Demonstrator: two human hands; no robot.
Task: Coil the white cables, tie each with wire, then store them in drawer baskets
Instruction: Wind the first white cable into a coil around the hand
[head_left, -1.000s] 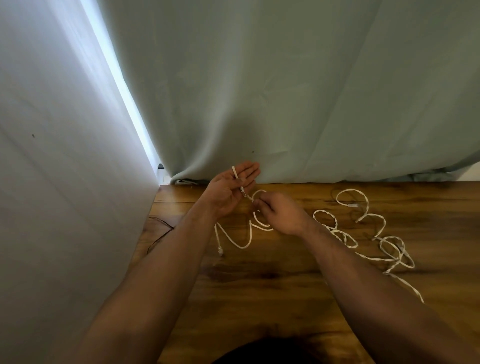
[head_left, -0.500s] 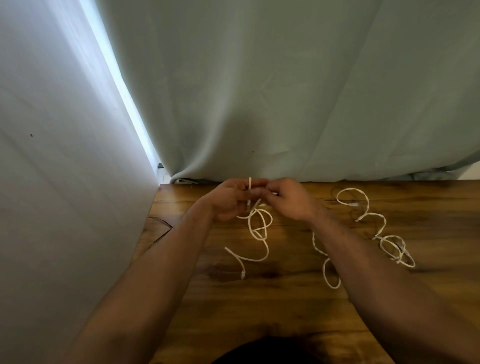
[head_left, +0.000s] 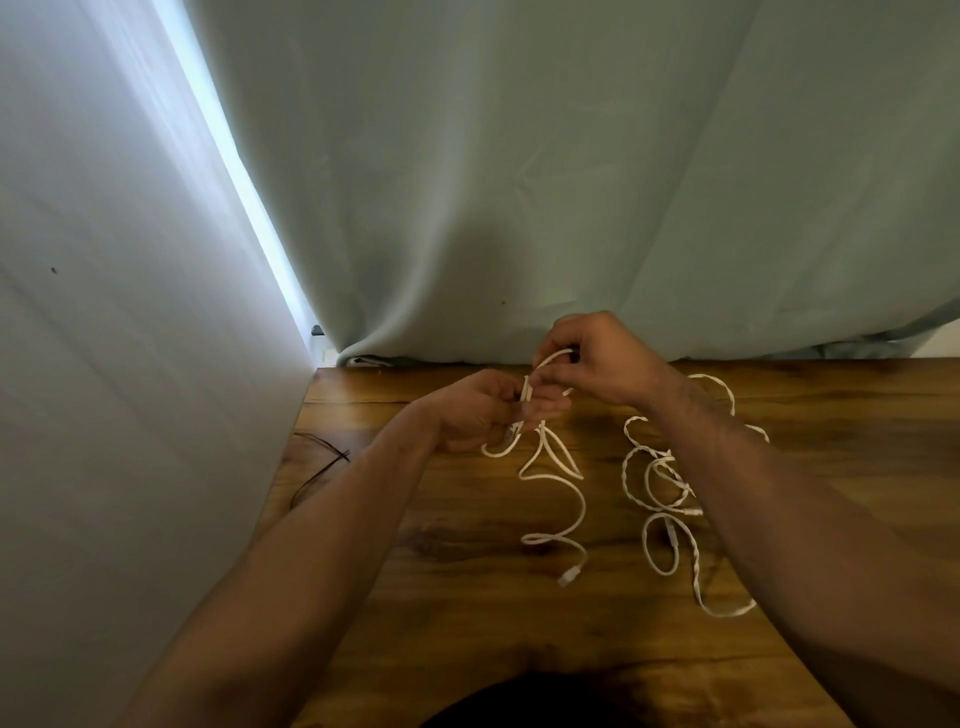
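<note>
A thin white cable (head_left: 571, 499) hangs from both hands over the wooden table (head_left: 467, 597). My left hand (head_left: 483, 410) pinches a small bundle of its loops, palm turned up. My right hand (head_left: 602, 358), a little higher and further back, holds a curved stretch of the same cable between fingers and thumb. The cable's free end snakes down onto the table and ends in a plug (head_left: 568, 577). A second, twisted white cable (head_left: 660, 488) lies in loose loops to the right, partly hidden under my right forearm.
A thin dark wire (head_left: 324, 457) lies at the table's left edge, beside a pale wall (head_left: 130, 415). A grey-green curtain (head_left: 519, 182) hangs along the table's far edge. A dark shape (head_left: 545, 701) sits at the near edge.
My right hand has risen and moved right, drawing a loop of cable up from my left hand. The free end has slid rightward on the table, and the twisted cable has shifted.
</note>
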